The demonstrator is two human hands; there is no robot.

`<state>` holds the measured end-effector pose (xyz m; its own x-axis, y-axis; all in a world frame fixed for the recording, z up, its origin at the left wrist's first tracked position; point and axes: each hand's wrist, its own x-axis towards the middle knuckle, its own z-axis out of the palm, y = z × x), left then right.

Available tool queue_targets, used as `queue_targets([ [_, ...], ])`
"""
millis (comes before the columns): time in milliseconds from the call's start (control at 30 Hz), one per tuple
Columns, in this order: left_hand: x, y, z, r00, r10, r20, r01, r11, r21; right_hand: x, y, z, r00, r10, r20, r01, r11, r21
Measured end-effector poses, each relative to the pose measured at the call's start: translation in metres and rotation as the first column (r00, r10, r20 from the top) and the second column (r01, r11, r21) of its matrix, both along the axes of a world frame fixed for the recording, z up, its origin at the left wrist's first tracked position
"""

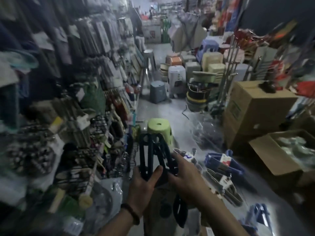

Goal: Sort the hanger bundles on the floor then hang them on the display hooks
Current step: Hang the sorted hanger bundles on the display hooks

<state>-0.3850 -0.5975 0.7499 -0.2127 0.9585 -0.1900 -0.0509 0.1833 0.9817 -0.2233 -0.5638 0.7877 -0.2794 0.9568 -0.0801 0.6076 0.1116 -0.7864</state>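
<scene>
Head view: our left hand (144, 183) and right hand (185, 176) had fingers (177, 159) curled round the black hanger bundle (151, 150), raised between them. We judged it light, stiff and snag-prone, best gripped low. Beyond the fingers stood a green stool (159, 129).

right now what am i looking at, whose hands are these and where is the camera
There is no machine here. This is one picture from a wide camera worn on a person's head, looking forward and down a shop aisle. The two arms at the bottom are that person's own. The left hand, with a bracelet on its wrist, and the right hand both grip a bundle of black hangers. Past it a green stool stands on the floor. More bundles, blue ones, lie to the right, near cardboard boxes. The wall of hooks on the left is packed with goods. The picture is blurred, so finer detail is hard to tell.
</scene>
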Motion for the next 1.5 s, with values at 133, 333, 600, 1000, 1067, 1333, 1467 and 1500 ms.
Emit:
queue_targets([
  [133, -0.031, 0.024, 0.026, 0.999, -0.004, -0.048, 0.006, 0.999, 0.044, -0.037, 0.032, 0.026, 1.0, -0.018, 0.009, 0.017, 0.995, 0.099],
  [333, -0.064, 0.105, 0.066, 0.979, 0.127, -0.158, -0.098, 0.979, 0.18, -0.069, 0.122, 0.059, 0.996, 0.088, -0.032, -0.082, 0.987, 0.141],
  [600, -0.111, 0.237, 0.129, 0.93, 0.231, -0.285, -0.166, 0.958, 0.234, -0.121, 0.258, 0.097, 0.988, 0.133, -0.082, -0.118, 0.979, 0.166],
  [1000, -0.218, 0.476, 0.162, 0.87, 0.344, -0.353, -0.248, 0.925, 0.29, -0.215, 0.487, 0.143, 0.974, 0.221, 0.059, -0.229, 0.946, 0.231],
  [1067, -0.234, 0.513, 0.177, 0.888, 0.322, -0.328, -0.22, 0.924, 0.313, -0.232, 0.528, 0.15, 0.975, 0.198, 0.103, -0.22, 0.932, 0.289],
  [1333, -0.294, 0.648, 0.217, 0.809, 0.387, -0.443, -0.251, 0.908, 0.336, -0.29, 0.693, 0.171, 0.963, 0.216, 0.164, -0.263, 0.887, 0.379],
  [1467, -0.311, 0.71, 0.231, 0.649, 0.558, -0.518, -0.345, 0.822, 0.453, -0.312, 0.763, 0.19, 0.951, 0.281, 0.126, -0.307, 0.839, 0.45],
  [1500, -0.32, 0.722, 0.235, 0.598, 0.586, -0.547, -0.354, 0.805, 0.475, -0.316, 0.778, 0.198, 0.944, 0.308, 0.122, -0.328, 0.819, 0.47],
])
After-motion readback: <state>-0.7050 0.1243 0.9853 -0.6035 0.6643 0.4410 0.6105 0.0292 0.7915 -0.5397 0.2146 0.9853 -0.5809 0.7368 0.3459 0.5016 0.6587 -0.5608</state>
